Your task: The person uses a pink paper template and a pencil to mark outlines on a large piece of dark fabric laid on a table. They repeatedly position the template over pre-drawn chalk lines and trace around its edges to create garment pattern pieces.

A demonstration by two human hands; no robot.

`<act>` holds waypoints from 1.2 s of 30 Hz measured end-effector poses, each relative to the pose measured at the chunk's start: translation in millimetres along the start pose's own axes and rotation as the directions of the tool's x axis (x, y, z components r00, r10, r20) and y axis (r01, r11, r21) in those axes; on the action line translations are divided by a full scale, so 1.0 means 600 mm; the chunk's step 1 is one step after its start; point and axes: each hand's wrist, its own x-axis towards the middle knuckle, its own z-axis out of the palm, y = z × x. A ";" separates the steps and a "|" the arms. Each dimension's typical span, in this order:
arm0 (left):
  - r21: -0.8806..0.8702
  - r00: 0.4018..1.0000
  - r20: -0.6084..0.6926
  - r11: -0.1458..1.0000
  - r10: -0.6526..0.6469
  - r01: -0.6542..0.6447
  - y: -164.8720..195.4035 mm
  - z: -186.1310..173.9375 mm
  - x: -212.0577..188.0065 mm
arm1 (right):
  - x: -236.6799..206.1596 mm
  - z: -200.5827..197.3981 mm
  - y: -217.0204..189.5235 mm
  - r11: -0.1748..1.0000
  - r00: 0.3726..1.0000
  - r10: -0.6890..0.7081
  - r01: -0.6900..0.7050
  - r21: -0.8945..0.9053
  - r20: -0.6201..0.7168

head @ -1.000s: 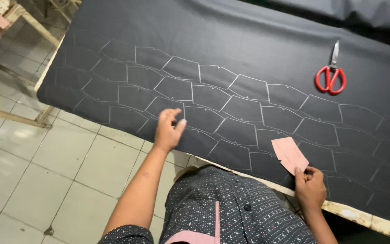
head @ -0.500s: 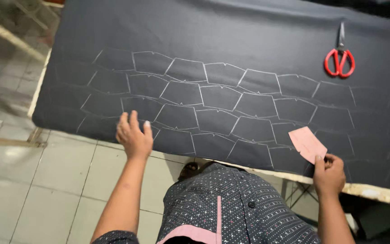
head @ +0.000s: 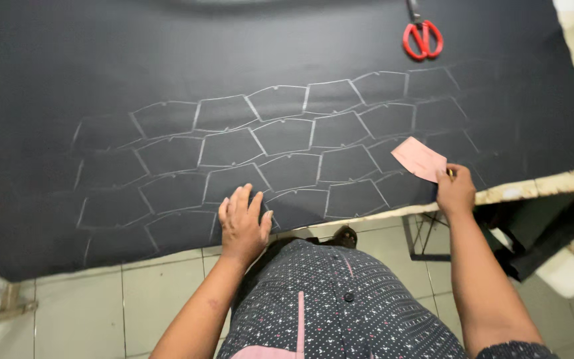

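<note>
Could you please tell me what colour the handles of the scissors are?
Red, seen in the head view: the scissors lie on the dark cloth.

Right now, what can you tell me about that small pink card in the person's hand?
The pink card is a small, flat, four-sided piece that looks like thin cardboard or stiff paper, pale salmon in colour. It lies tilted on the dark fabric, near the right end of the chalk-drawn outlines, whose shapes look similar to it. The right hand pinches its lower right corner, along with what seems a small yellowish bit of chalk. Nothing else touches it.
</note>
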 end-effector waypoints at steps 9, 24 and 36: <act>-0.132 0.922 0.146 0.931 0.358 -0.340 0.097 0.044 0.073 | -0.040 -0.050 0.020 0.302 0.714 0.534 -0.662 0.687 0.453; -0.090 0.840 0.227 0.870 0.492 -0.485 0.248 0.107 0.140 | -0.127 -0.053 0.105 0.247 0.730 0.312 -0.681 0.690 0.608; -0.035 0.856 0.226 0.882 0.465 -0.469 0.261 0.100 0.133 | -0.090 -0.061 0.116 0.407 0.846 0.427 -0.494 0.768 0.319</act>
